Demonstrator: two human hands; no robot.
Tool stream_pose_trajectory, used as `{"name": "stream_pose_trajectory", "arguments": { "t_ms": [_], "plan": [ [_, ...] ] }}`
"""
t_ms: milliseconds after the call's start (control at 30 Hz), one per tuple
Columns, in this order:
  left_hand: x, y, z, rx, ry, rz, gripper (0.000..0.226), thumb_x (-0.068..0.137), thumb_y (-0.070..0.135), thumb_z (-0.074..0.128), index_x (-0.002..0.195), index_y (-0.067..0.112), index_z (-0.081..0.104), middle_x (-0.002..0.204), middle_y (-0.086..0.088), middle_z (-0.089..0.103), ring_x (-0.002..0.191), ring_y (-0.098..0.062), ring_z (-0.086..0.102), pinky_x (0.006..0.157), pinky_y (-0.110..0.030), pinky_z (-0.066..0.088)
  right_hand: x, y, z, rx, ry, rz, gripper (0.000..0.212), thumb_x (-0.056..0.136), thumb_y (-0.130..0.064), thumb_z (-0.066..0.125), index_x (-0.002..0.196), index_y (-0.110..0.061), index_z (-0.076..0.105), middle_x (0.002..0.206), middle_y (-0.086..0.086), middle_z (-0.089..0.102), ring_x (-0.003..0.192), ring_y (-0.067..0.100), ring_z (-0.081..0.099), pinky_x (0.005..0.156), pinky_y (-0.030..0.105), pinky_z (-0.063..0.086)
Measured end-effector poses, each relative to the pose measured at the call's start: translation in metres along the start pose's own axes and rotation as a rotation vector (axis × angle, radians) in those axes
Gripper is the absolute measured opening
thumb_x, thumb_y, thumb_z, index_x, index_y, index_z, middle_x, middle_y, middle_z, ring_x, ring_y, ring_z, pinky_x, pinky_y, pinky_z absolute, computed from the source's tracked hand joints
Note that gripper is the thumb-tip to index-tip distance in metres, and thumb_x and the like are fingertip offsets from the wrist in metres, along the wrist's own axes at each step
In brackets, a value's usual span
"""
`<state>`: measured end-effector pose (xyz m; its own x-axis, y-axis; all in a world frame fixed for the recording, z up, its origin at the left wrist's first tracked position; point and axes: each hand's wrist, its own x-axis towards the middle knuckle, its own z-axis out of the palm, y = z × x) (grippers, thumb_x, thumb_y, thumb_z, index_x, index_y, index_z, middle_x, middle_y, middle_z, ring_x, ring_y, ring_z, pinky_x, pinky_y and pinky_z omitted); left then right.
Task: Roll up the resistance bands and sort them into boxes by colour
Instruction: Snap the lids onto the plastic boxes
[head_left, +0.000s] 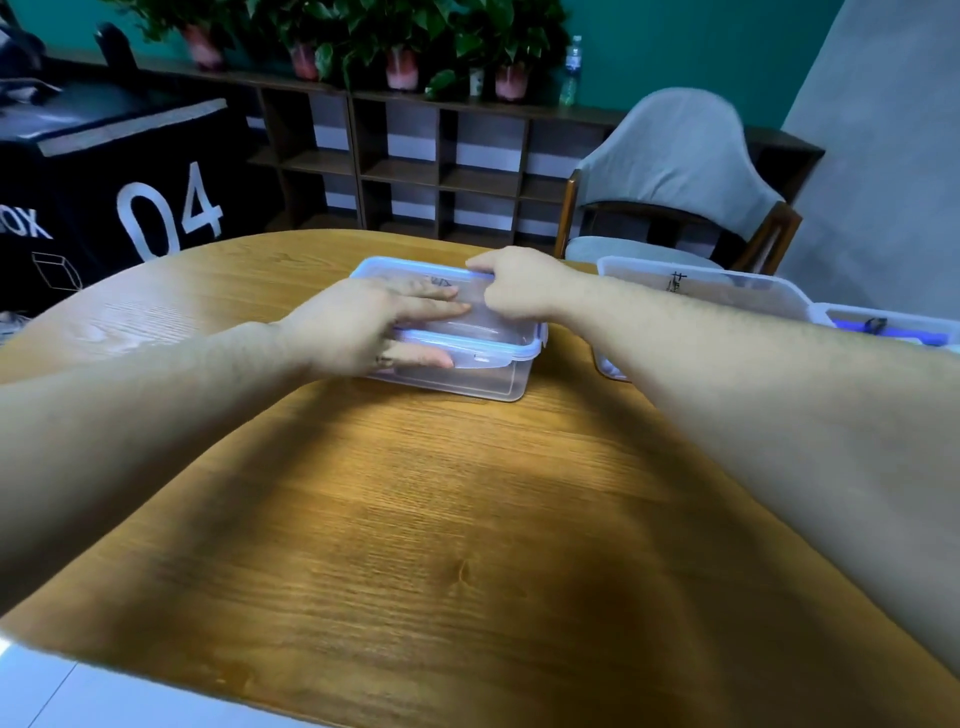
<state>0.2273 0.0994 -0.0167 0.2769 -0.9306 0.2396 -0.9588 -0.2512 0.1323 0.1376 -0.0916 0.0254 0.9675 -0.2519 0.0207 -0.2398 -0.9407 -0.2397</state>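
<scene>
Two hands are on one clear plastic box (498, 374) that sits on the wooden table (415, 519) at about twelve o'clock from the person. The left hand (363, 325) lies flat across its blue-rimmed lid (467, 340), fingers straight and spread, pressing down, with the thumb along the near wall. The right hand (514, 286) curls over the lid's far edge at roughly one o'clock and pinches it. Whether the lid is being lifted or sealed cannot be told, and no band shows through the walls.

Risk, as I judge it: if the right hand pulls up hard while the left presses unevenly, the light box may tip or skid toward the far table edge, which curves close behind it at twelve o'clock. A lid that pops free suddenly could swing into the second box (701, 286) standing near at two o'clock. A third box (883, 325) touching that one at three o'clock holds something purple and dark, probably bands, though it is too blurred to be sure.

Open room lies toward six o'clock, a broad bare stretch of wood between the forearms, and toward nine o'clock. A grey chair (675, 171) stands beyond the table at one o'clock, well clear of the work.
</scene>
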Motion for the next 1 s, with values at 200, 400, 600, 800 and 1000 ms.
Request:
{"name": "stream_pose_trajectory", "arguments": {
  "t_ms": [200, 400, 600, 800, 1000],
  "plan": [
    [-0.001, 0.005, 0.008, 0.114, 0.114, 0.036, 0.067, 0.086, 0.074, 0.038, 0.141, 0.038, 0.051, 0.148, 0.012, 0.048, 0.138, -0.006, 0.042, 0.112, -0.031, 0.037, 0.021, 0.002, 0.016, 0.155, 0.110, 0.040, 0.038, 0.089, -0.009, 0.053, 0.121, -0.023, 0.068, 0.121, -0.001, 0.066, 0.111, 0.018, 0.059, 0.092, 0.033, 0.052],
    [0.001, 0.007, -0.005, 0.106, 0.003, 0.006, 0.091, 0.074, 0.093, 0.024, 0.145, 0.040, 0.045, 0.155, 0.012, 0.039, 0.142, -0.008, 0.036, 0.116, -0.033, 0.033, 0.004, 0.014, 0.020, 0.338, 0.228, -0.031, 0.052, 0.091, -0.001, 0.042, 0.137, -0.017, 0.059, 0.140, -0.001, 0.059, 0.131, 0.012, 0.050, 0.110, 0.022, 0.036],
    [0.002, 0.054, -0.009, 0.144, 0.022, 0.181, 0.075, 0.086, 0.070, 0.042, 0.142, 0.022, 0.053, 0.152, -0.006, 0.044, 0.142, -0.021, 0.038, 0.119, -0.035, 0.026, -0.062, 0.029, 0.010, 0.409, 0.436, -0.155, 0.046, 0.086, 0.002, 0.043, 0.118, -0.015, 0.071, 0.123, -0.002, 0.067, 0.114, 0.005, 0.055, 0.093, 0.007, 0.035],
    [0.024, 0.165, 0.013, -0.008, 0.094, 0.346, 0.034, 0.092, 0.041, 0.051, 0.110, 0.020, 0.071, 0.126, -0.003, 0.064, 0.114, -0.021, 0.059, 0.095, -0.035, 0.049, -0.173, 0.072, -0.013, 0.426, 0.372, -0.081, 0.035, 0.088, 0.004, 0.048, 0.101, -0.012, 0.076, 0.098, -0.003, 0.072, 0.086, -0.006, 0.055, 0.075, -0.001, 0.036],
    [0.044, 0.275, 0.051, -0.354, -0.062, 0.118, 0.016, 0.092, 0.026, 0.063, 0.108, 0.025, 0.068, 0.099, 0.008, 0.068, 0.083, -0.009, 0.060, 0.079, -0.023, 0.048, -0.277, 0.134, -0.018, 0.336, 0.237, 0.092, 0.031, 0.091, -0.002, 0.051, 0.108, -0.014, 0.074, 0.104, -0.005, 0.071, 0.097, 0.007, 0.061, 0.088, 0.014, 0.045]
  ]
}}
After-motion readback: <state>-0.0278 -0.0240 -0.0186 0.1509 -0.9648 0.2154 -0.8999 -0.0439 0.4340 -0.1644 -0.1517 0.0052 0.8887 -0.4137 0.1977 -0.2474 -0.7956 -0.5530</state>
